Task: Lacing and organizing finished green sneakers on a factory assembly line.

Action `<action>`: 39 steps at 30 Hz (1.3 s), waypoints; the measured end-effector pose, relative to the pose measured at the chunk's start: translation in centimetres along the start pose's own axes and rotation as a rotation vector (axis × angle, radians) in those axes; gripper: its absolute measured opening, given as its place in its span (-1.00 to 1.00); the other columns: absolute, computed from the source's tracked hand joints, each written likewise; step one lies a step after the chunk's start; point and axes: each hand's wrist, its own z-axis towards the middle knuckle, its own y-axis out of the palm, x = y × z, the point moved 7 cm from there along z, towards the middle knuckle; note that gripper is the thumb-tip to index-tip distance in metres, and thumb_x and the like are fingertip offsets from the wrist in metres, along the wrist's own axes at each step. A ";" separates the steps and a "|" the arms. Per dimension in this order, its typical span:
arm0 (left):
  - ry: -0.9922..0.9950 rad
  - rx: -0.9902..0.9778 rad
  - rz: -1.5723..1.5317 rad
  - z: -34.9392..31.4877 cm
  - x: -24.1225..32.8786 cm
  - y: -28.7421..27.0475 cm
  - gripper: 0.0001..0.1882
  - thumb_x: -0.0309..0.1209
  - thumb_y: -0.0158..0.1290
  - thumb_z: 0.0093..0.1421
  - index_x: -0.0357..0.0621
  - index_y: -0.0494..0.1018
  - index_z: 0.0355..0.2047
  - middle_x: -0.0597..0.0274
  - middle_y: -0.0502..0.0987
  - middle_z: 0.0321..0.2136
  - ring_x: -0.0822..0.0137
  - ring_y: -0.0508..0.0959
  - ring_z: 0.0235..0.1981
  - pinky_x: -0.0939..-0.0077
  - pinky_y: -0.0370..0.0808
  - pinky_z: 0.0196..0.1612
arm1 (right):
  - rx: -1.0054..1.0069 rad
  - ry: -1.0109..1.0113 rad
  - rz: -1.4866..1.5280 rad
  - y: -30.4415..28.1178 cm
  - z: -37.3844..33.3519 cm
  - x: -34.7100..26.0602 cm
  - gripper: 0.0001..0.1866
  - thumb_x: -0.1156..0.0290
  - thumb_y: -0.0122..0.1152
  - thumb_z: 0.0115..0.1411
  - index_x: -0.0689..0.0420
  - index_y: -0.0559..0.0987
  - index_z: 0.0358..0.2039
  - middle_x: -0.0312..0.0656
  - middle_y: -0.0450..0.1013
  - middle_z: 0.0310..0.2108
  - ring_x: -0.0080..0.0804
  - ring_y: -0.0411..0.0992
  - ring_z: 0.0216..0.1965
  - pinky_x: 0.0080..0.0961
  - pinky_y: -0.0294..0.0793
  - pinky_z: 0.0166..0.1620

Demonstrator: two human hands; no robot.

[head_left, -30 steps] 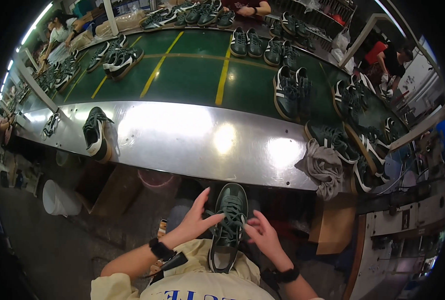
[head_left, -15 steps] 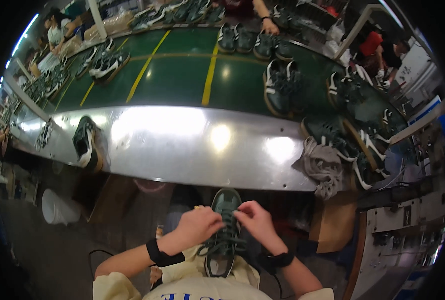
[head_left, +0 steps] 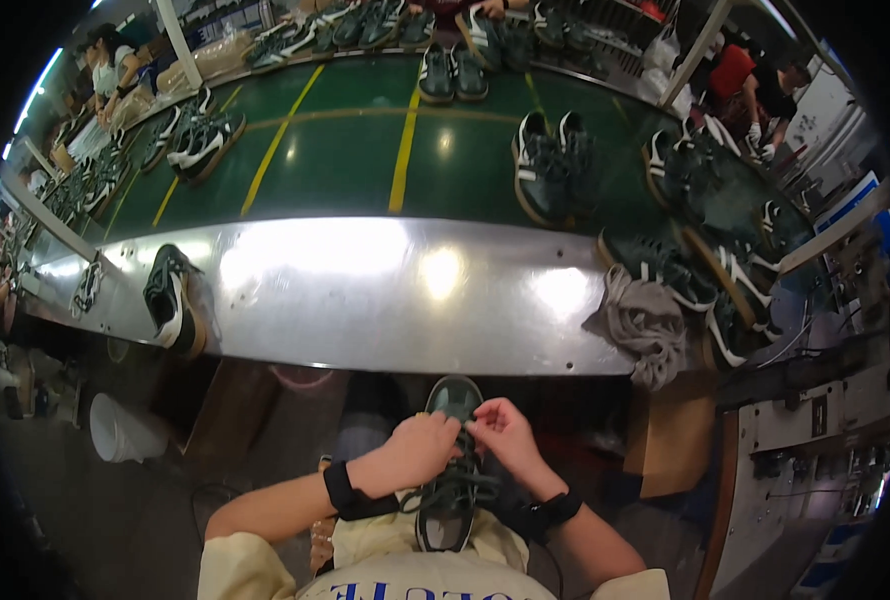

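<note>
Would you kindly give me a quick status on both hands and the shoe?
Left hand and right hand both pinching the laces. Dark green shoe on the lap, toe forward. Nothing blocking; steel table edge ahead.

Green conveyor belt (head_left: 345, 160) with yellow lines runs across the far side, pairs of dark sneakers (head_left: 550, 165) spread along it. Near edge is a shiny steel shelf (head_left: 385, 290), glare spots on it. One sneaker (head_left: 170, 300) left, grey rag (head_left: 645, 325) right. White bucket (head_left: 120, 432) on the dark floor, left. Cardboard box (head_left: 670, 445) right.
</note>
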 end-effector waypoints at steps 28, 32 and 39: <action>-0.212 -0.030 -0.461 -1.3 -1.3 -0.9 -0.71 -0.25 0.21 0.01 -0.19 0.39 -0.50 0.08 0.45 -0.55 0.08 0.51 -0.46 0.26 0.42 -0.41 | -0.020 -0.098 -0.593 2.0 -2.8 -3.7 -0.66 0.39 0.34 0.01 0.19 0.40 -0.26 -0.21 0.43 -0.55 -0.48 0.44 -0.51 -0.56 0.43 -0.41; -0.078 -0.016 -0.180 -0.2 -0.5 -0.6 -0.71 -0.25 0.20 0.02 -0.17 0.39 -0.43 0.10 0.50 -0.51 0.06 0.53 -0.43 0.24 0.44 -0.39 | -0.110 0.083 -0.360 0.8 -1.6 -1.7 -0.68 0.42 0.33 0.02 0.19 0.42 -0.25 -0.25 0.44 -0.57 -0.55 0.44 -0.50 -0.61 0.41 -0.42; -0.042 -0.098 -0.090 1.2 -0.9 -0.2 -0.74 -0.26 0.19 0.01 -0.15 0.42 -0.40 0.12 0.49 -0.48 0.07 0.53 -0.37 0.26 0.46 -0.33 | -0.001 -0.061 -0.591 1.1 -1.2 -3.6 -0.70 0.44 0.31 0.01 0.17 0.42 -0.26 -0.25 0.46 -0.54 -0.56 0.44 -0.49 -0.59 0.40 -0.42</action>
